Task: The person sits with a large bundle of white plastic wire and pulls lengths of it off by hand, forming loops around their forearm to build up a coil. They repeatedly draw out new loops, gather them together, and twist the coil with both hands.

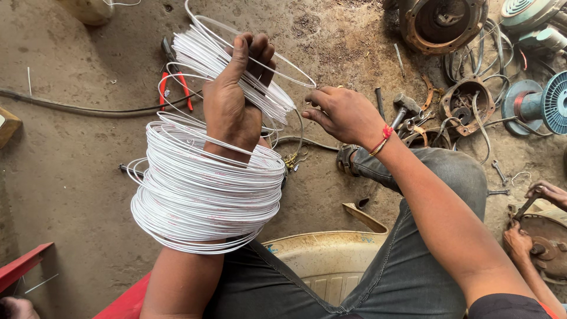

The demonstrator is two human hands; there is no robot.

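Red plastic edge (23,266) sits low and far out past the left forearm, at the frame's corner. A dark cable (77,108) runs across the dirt floor (71,177) beyond the left hand, well apart from it.

Coil of white wire (207,195): many loops stacked around the left forearm and wrist, like a thick sleeve. Upper loops rise past the wrist and pass through the left hand (233,100), which is closed in a fist around a bundle of them, thumb up. Red-handled pliers (177,88) lie on the floor just behind the coil, partly hidden by the loops.

Right hand (342,115): held just beside the top loops, fingers curled narrow, tips pinched toward the wire; whether they actually grip a strand cannot be told. Red thread band (383,139) on the right wrist. A cream plastic seat (331,260) shows between the knees, below both hands.

Beyond the right hand: a hammer (404,109) on the floor, near. Farther out, rusty motor housings (440,23), and a blue-green spool (540,103) well apart.

Far right edge: another person's hands (531,224) work on a round metal part with a tool.
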